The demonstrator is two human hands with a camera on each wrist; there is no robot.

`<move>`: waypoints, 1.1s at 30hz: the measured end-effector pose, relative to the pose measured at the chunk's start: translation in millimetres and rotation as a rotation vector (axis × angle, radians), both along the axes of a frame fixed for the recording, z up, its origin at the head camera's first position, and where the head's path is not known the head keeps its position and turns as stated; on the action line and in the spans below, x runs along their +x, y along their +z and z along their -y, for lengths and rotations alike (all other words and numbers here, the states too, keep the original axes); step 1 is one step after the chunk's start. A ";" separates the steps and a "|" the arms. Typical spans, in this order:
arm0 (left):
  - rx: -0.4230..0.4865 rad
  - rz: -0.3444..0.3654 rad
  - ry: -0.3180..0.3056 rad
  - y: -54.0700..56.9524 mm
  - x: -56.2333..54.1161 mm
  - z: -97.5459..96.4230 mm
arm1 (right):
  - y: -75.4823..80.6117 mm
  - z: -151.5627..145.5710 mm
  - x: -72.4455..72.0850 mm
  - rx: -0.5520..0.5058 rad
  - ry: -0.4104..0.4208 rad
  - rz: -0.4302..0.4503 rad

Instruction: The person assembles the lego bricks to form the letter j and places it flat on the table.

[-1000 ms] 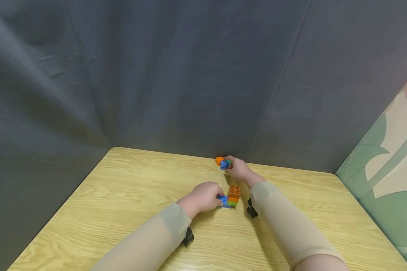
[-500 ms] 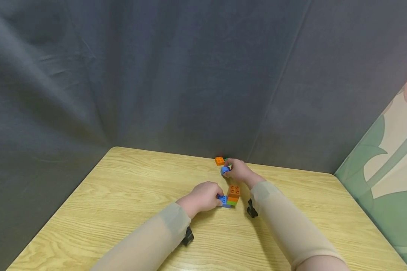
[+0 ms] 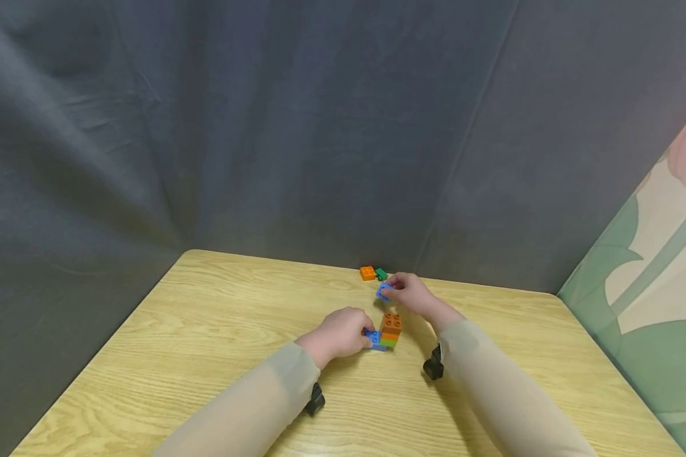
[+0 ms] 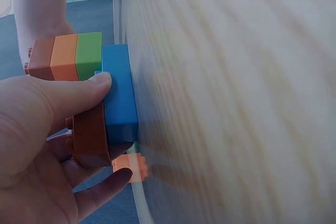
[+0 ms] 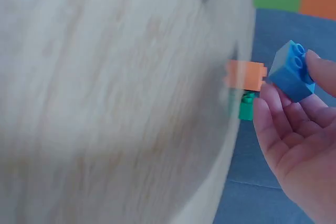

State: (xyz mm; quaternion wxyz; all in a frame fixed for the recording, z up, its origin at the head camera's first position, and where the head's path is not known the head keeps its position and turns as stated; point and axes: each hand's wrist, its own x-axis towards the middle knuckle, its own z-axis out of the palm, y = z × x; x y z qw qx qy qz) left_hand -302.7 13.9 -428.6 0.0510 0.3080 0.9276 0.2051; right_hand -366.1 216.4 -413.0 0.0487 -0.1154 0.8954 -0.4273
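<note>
My left hand (image 3: 342, 331) grips a small build of toy building bricks standing on the table. In the left wrist view its thumb presses on a long blue brick (image 4: 121, 98) at the bottom. A brown brick (image 4: 90, 139) sits on one end of that base; the other end bears a tower of green (image 4: 89, 55), orange (image 4: 64, 56) and brown (image 4: 42, 57) bricks. Beyond the tower, my right hand (image 3: 416, 295) pinches a separate blue brick (image 5: 287, 73) above the table, its studs showing in the right wrist view.
A loose orange brick (image 3: 368, 273) and a small green brick (image 3: 381, 274) lie by the far edge of the wooden table (image 3: 234, 304). A dark curtain (image 3: 297, 158) hangs right behind that edge. On the right stands a flower-patterned panel (image 3: 657, 304).
My right hand has drawn the blue brick away from the loose orange and green bricks, slightly nearer and to the right. The green brick now shows. My left hand keeps its place.
</note>
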 end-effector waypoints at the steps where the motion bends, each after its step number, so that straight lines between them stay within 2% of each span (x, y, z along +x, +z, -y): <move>1: 0.001 0.001 0.000 -0.5 0.1 0.2 | 1.9 -1.4 3.8 -0.030 0.006 0.014; 7: 0.014 0.018 0.008 -0.6 0.5 0.1 | 17.6 -12.6 21.2 -0.189 0.036 0.081; 12: 0.020 0.022 0.008 -1.1 0.2 0.4 | 33.3 -22.6 35.6 -0.262 0.072 0.172; 15: 0.024 0.023 0.007 -1.9 -0.4 0.6 | 40.1 -25.2 45.5 -0.245 0.109 0.209; 21: 0.026 0.025 0.014 -2.5 -0.6 0.6 | 42.6 -24.6 60.9 -0.166 0.182 0.185; 33: 0.033 0.045 0.033 1.1 3.4 0.3 | 37.0 -24.2 66.4 -0.159 0.182 0.158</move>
